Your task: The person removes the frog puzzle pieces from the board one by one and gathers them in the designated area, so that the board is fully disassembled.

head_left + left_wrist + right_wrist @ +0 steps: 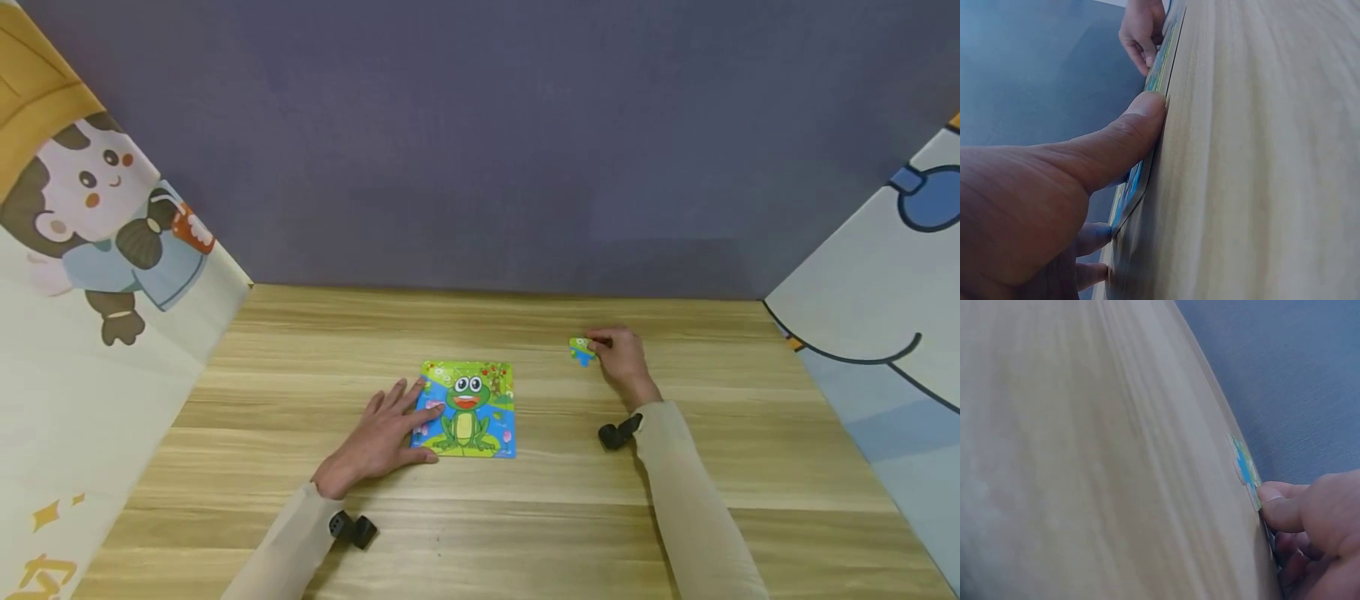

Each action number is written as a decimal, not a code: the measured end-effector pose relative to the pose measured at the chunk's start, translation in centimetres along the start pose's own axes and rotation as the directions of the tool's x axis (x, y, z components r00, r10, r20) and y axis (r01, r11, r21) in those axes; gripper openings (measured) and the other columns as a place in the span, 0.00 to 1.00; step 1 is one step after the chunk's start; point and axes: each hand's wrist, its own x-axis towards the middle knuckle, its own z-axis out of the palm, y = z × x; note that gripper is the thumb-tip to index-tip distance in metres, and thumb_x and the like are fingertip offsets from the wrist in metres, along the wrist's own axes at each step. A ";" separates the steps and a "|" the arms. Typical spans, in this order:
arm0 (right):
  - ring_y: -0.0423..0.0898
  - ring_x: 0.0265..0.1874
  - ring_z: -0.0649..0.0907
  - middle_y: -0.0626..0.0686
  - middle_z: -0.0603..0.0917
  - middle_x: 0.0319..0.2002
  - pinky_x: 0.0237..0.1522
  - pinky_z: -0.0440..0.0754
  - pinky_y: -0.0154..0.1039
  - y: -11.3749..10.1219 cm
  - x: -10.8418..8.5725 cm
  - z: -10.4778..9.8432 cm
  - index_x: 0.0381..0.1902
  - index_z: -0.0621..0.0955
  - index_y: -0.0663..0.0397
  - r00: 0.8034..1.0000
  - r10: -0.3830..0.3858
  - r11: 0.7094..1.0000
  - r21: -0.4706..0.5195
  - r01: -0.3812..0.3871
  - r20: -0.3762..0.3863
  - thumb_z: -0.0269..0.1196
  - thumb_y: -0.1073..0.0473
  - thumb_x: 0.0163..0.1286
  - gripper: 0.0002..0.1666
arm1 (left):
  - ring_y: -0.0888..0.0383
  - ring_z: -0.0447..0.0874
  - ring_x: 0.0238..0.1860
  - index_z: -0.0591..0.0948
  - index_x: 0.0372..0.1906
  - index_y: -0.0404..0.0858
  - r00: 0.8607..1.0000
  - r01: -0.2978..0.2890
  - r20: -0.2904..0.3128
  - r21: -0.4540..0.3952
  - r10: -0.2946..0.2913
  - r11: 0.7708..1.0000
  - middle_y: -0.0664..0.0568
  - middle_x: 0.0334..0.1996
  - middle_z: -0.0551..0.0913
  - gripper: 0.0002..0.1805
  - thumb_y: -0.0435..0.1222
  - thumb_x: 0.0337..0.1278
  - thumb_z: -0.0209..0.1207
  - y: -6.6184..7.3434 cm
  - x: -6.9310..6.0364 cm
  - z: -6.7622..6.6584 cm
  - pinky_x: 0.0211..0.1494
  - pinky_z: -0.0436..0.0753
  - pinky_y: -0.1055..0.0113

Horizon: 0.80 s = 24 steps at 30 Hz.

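A square frog jigsaw puzzle (467,423) lies flat in the middle of the table. My left hand (382,437) rests over its left side with the fingers spread; the thumb (1129,125) touches the near edge in the left wrist view. Farther back and to the right, my right hand (621,358) pinches a small green and blue puzzle piece (580,348) between thumb and fingers. In the right wrist view that piece (1244,465) is at or just above the tabletop; which one, I cannot tell. The left fingers hide part of the puzzle's left edge.
The wood-grain table (360,325) runs back to a dark grey-blue panel (480,150). White side panels with cartoon prints (97,200) stand at left and right. A small black device (352,529) is worn on each wrist.
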 end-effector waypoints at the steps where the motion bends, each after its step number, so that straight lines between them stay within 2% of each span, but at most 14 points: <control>1: 0.61 0.46 0.85 0.68 0.86 0.46 0.45 0.85 0.46 0.0 0.0 0.0 0.51 0.86 0.65 1.000 -0.009 1.000 -0.002 0.009 -0.005 0.62 0.67 0.70 0.14 | 0.29 0.48 0.79 0.73 0.71 0.49 1.000 -0.002 0.000 -0.001 0.002 1.000 0.37 0.80 0.52 0.37 0.54 0.56 0.66 0.0 0.0 0.0 0.74 0.52 0.27; 9: 0.62 0.48 0.84 0.68 0.86 0.49 0.49 0.84 0.52 0.0 0.1 0.0 0.52 0.85 0.65 0.999 0.035 0.999 0.011 -0.035 0.007 0.62 0.66 0.71 0.14 | 0.29 0.48 0.79 0.73 0.71 0.49 1.000 -0.004 0.000 -0.012 0.004 1.000 0.37 0.80 0.52 0.37 0.54 0.56 0.67 0.0 0.0 0.0 0.74 0.52 0.26; 24: 0.61 0.50 0.85 0.67 0.86 0.52 0.52 0.84 0.54 0.3 0.3 -0.1 0.51 0.86 0.64 1.000 0.023 1.000 -0.005 -0.023 -0.016 0.62 0.64 0.72 0.14 | 0.28 0.48 0.78 0.71 0.72 0.48 1.000 0.006 0.003 -0.018 -0.005 1.000 0.37 0.80 0.52 0.38 0.53 0.56 0.67 0.2 0.2 0.1 0.74 0.51 0.26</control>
